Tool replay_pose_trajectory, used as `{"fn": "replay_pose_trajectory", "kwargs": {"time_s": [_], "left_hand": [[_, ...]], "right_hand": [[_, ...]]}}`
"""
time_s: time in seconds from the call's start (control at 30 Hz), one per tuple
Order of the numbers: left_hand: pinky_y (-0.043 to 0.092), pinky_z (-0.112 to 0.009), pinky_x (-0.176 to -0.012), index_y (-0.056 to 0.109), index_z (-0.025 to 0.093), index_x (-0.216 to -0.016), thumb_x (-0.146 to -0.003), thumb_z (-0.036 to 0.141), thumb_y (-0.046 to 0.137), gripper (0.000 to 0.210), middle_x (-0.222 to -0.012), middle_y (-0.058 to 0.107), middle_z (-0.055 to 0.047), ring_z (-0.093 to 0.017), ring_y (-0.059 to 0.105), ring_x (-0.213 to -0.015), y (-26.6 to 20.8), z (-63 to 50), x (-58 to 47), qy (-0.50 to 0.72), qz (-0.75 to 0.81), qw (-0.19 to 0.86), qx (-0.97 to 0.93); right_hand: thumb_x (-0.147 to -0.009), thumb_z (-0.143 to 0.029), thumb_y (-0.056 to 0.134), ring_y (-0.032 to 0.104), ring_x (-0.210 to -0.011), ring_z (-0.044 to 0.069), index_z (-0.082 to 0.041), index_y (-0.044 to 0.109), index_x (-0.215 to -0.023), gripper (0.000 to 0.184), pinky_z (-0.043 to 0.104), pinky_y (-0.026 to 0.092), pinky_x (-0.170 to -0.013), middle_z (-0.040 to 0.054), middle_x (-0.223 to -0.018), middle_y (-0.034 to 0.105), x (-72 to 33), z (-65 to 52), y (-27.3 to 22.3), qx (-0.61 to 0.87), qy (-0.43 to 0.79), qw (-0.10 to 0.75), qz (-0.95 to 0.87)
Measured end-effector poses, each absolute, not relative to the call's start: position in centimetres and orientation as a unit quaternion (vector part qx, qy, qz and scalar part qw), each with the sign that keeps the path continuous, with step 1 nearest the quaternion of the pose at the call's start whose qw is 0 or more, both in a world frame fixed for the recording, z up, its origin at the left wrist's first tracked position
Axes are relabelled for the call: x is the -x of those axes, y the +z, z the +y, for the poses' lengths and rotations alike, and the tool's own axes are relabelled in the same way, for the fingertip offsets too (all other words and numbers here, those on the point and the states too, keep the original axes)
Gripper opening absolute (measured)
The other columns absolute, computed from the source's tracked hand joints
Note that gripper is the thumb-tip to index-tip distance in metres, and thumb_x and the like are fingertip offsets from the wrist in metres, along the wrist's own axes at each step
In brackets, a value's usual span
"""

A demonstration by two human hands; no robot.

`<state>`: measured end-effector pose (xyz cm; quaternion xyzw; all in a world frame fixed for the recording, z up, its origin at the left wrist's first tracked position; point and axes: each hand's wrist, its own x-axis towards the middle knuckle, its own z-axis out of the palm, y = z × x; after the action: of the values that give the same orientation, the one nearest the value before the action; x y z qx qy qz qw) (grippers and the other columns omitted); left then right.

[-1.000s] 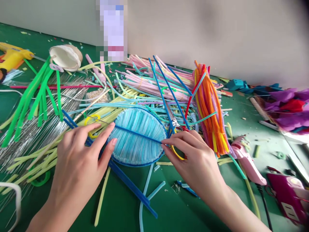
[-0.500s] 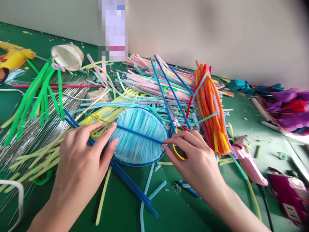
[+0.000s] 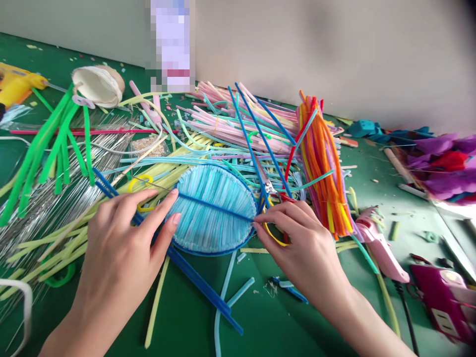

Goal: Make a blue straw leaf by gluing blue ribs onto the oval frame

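An oval light-blue piece (image 3: 215,228) made of fuzzy pipe cleaners, with a darker blue rim, lies in front of me. Across its face runs a dark blue pipe cleaner (image 3: 215,204). The thumb and fingertips of my right hand (image 3: 297,233) pinch that strand's right end at the oval's edge. My left hand (image 3: 130,233) is at the opposite edge, thumb and index finger apart, the index fingertip touching the strand's left end. A thin bare wire tip pokes out beyond that finger. Scissors (image 3: 270,188) with yellow and red handles lie behind my right hand.
Bundles of pink (image 3: 219,124) and orange pipe cleaners (image 3: 323,168) stand behind. Green strands (image 3: 55,134), silver wires (image 3: 111,141) and a yellow glue gun (image 3: 22,87) are left. A pink glue gun (image 3: 383,248) and a purple power strip (image 3: 442,297) lie right.
The view has shifted slightly, moving most things a little left in the picture. Both hands keep nearly the same position around the oval and strand.
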<state>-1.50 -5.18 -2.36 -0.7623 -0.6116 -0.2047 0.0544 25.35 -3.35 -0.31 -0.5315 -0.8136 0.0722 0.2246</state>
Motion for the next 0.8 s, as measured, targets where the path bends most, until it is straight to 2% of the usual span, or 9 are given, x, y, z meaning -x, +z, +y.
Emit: {"fn": "replay_pose_trajectory", "kwargs": {"time_s": [0.23,0.47,0.67,0.73,0.8], "left_hand": [[0.045,-0.057,-0.099,0.067,0.023,-0.129,-0.093,0.032,0.061,0.038,-0.121,0.064,-0.016,-0.036,0.059,-0.114,-2.3,-5.0,1.4,-0.203,-0.609,0.058,0.765],[0.043,-0.056,-0.103,0.066,0.026,-0.131,-0.093,0.033,0.060,0.039,-0.123,0.064,-0.015,-0.036,0.059,-0.116,-2.5,-5.2,1.5,-0.204,-0.617,0.051,0.759],[0.044,-0.056,-0.102,0.065,0.025,-0.132,-0.092,0.031,0.062,0.040,-0.123,0.063,-0.016,-0.036,0.058,-0.117,-2.3,-5.0,1.4,-0.206,-0.611,0.051,0.763],[0.043,-0.056,-0.102,0.060,0.026,-0.136,-0.092,0.027,0.062,0.044,-0.124,0.063,-0.016,-0.036,0.058,-0.117,-2.1,-5.3,1.3,-0.234,-0.606,0.047,0.759],[0.038,-0.058,-0.105,0.046,0.029,-0.146,-0.091,0.020,0.060,0.057,-0.134,0.057,-0.016,-0.036,0.053,-0.124,-1.9,-5.9,1.5,-0.274,-0.597,0.032,0.753]], "right_hand": [[-0.089,-0.018,0.066,0.058,-0.089,0.021,-0.020,0.072,-0.092,0.006,0.035,0.052,-0.079,0.0052,-0.090,0.068,-25.9,-3.9,0.1,0.541,0.071,0.247,-0.801],[-0.089,-0.012,0.062,0.056,-0.087,0.022,-0.021,0.071,-0.116,0.030,0.040,0.053,-0.079,0.0099,-0.102,0.066,-25.4,-5.1,-1.0,0.513,0.033,0.253,-0.820],[-0.086,-0.010,0.066,0.054,-0.086,0.024,-0.020,0.073,-0.115,0.031,0.042,0.053,-0.077,0.0121,-0.105,0.067,-25.5,-5.5,-1.5,0.500,-0.013,0.225,-0.836],[-0.084,-0.010,0.068,0.054,-0.087,0.024,-0.020,0.073,-0.115,0.032,0.042,0.053,-0.077,0.0120,-0.106,0.068,-25.6,-5.5,-1.5,0.499,-0.029,0.223,-0.837],[-0.083,-0.009,0.069,0.054,-0.088,0.024,-0.018,0.072,-0.116,0.034,0.042,0.053,-0.079,0.0122,-0.105,0.067,-25.7,-5.6,-1.6,0.500,-0.044,0.231,-0.834]]}}
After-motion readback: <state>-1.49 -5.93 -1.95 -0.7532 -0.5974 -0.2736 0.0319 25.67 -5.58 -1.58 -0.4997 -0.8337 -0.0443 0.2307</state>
